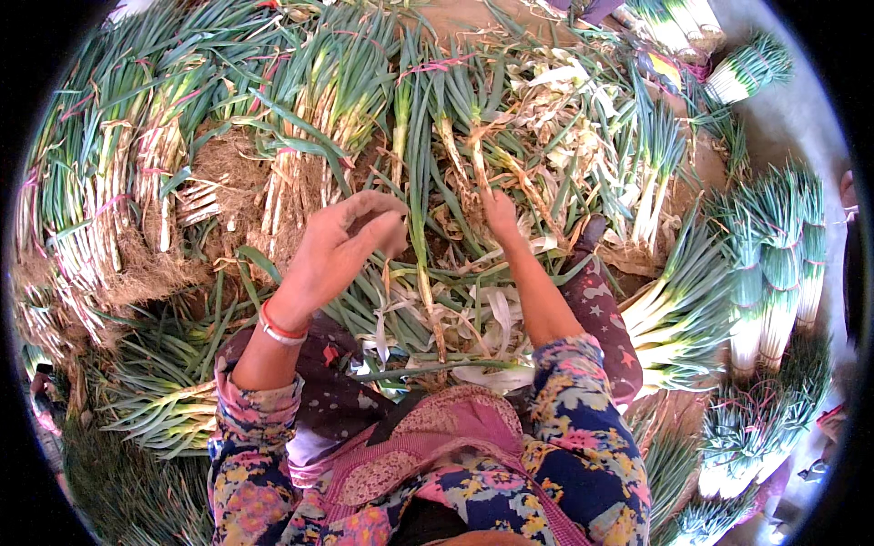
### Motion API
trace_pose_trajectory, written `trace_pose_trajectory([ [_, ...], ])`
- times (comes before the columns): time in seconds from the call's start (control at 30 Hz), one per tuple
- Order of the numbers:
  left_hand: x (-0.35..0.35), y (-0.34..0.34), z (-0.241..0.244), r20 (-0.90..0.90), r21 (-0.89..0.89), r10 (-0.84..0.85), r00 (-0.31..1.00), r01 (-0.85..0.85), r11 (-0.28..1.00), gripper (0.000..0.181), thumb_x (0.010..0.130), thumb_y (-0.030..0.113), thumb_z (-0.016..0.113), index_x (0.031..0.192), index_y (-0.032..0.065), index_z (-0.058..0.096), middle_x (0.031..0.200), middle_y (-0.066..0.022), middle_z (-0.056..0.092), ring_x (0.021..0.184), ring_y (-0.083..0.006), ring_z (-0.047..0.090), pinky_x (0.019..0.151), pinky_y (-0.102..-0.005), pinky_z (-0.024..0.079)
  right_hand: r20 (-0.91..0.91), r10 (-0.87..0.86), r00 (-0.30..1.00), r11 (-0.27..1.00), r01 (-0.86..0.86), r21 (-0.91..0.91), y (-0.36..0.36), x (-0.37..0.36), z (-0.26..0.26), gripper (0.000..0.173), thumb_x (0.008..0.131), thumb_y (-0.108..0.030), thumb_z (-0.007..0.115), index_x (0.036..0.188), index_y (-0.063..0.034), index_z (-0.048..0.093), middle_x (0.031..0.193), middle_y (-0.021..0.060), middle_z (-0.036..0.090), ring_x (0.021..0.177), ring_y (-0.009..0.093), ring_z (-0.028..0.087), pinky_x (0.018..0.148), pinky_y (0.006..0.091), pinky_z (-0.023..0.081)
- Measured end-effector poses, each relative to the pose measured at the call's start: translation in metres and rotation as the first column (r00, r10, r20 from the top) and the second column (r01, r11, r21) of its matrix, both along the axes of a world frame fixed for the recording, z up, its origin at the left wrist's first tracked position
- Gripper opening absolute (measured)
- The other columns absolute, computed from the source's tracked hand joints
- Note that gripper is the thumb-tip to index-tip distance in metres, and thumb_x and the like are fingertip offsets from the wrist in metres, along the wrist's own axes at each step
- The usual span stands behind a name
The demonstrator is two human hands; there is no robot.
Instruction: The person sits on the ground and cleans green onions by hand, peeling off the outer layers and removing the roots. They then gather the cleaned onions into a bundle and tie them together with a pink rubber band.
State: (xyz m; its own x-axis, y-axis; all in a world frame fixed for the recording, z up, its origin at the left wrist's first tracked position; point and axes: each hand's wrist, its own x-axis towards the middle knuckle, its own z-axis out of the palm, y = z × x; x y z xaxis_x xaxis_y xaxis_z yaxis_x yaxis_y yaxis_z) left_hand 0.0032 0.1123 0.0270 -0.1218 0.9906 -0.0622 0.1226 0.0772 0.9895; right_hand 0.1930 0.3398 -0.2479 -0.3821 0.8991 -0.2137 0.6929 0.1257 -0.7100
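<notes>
In the head view, my right hand [500,213] is closed round the white stalk of a green onion [478,160], whose leaves point away from me. My left hand [355,235] is raised with the fingers curled and a gap between thumb and fingers; nothing shows in it. Close to it, one long green onion [425,286] lies lengthwise, its root end near my lap. More unpeeled onions [450,150] lie beyond my hands, by a pink tie [437,66]. Peeled-off skins and leaves [502,307] cover the ground between my legs.
Tied bundles of rooty onions [113,184] are heaped at the left. Dry skins [573,102] form a pile ahead. Loose cleaned onions [672,310] lie by my right leg. Tied clean bundles [778,273] stand at the far right. More loose onions [174,416] lie at lower left.
</notes>
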Motion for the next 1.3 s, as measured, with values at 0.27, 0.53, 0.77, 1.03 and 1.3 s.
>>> trace_pose_trajectory([
  [0.27, 0.062, 0.032, -0.061, 0.396, -0.339, 0.188, 0.899, -0.048, 0.940, 0.062, 0.090, 0.050, 0.044, 0.117, -0.0058, 0.048, 0.099, -0.0148, 0.059, 0.091, -0.0209, 0.058, 0.073, -0.0297, 0.051, -0.242, 0.128, 0.962, 0.984, -0.094, 0.150, -0.250, 0.125, 0.222, 0.030, 0.085, -0.015, 0.050, 0.111, 0.0016, 0.050, 0.079, 0.0173, 0.059, 0.067, 0.027, 0.059, 0.061, 0.0332, 0.046],
  [0.53, 0.114, 0.013, -0.112, -0.494, 0.117, 0.197, 0.847, -0.160, 0.980, 0.029, 0.091, 0.025, 0.042, 0.087, -0.0020, 0.052, 0.063, -0.0114, 0.051, 0.054, -0.0242, 0.048, 0.048, -0.0386, 0.037, -0.253, -0.078, 0.964, 0.996, 0.084, 0.013, -0.330, 0.163, 0.228, 0.027, 0.090, -0.017, 0.047, 0.112, -0.0006, 0.048, 0.081, 0.0255, 0.057, 0.076, 0.040, 0.058, 0.065, 0.0420, 0.045],
  [0.77, 0.154, -0.118, -0.085, -0.506, -0.101, -0.555, 0.660, 0.594, 0.798, 0.029, 0.091, 0.027, 0.042, 0.087, -0.0011, 0.049, 0.068, -0.0239, 0.052, 0.065, -0.0367, 0.056, 0.056, -0.0445, 0.042, -0.287, -0.139, 0.948, 0.985, 0.162, 0.058, -0.204, 0.123, 0.049, 0.035, 0.095, -0.028, 0.035, 0.093, 0.0027, 0.051, 0.076, 0.0260, 0.054, 0.073, 0.045, 0.051, 0.065, 0.0461, 0.039],
  [1.03, 0.009, -0.080, -0.023, -0.886, -0.330, -0.427, 0.183, 0.400, 0.855, 0.062, 0.077, 0.057, 0.057, 0.057, -0.0017, 0.060, 0.052, -0.0174, 0.055, 0.051, -0.0287, 0.060, 0.050, -0.0392, 0.047, -0.277, -0.110, 0.954, 0.973, 0.160, 0.164, -0.191, 0.105, 0.169, 0.033, 0.093, -0.023, 0.035, 0.087, 0.0050, 0.051, 0.077, 0.0236, 0.055, 0.072, 0.044, 0.051, 0.065, 0.0486, 0.038],
  [1.3, 0.020, 0.031, -0.011, 0.690, 0.070, 0.084, 0.719, -0.183, 0.981, 0.043, 0.092, 0.032, 0.049, 0.118, -0.0026, 0.046, 0.115, -0.0134, 0.054, 0.095, -0.0266, 0.059, 0.082, -0.0406, 0.052, 0.016, 0.207, 0.978, 0.958, -0.206, 0.199, -0.327, 0.131, 0.227, 0.025, 0.088, -0.017, 0.049, 0.110, -0.0054, 0.051, 0.085, 0.0174, 0.060, 0.071, 0.034, 0.060, 0.067, 0.0380, 0.050],
])
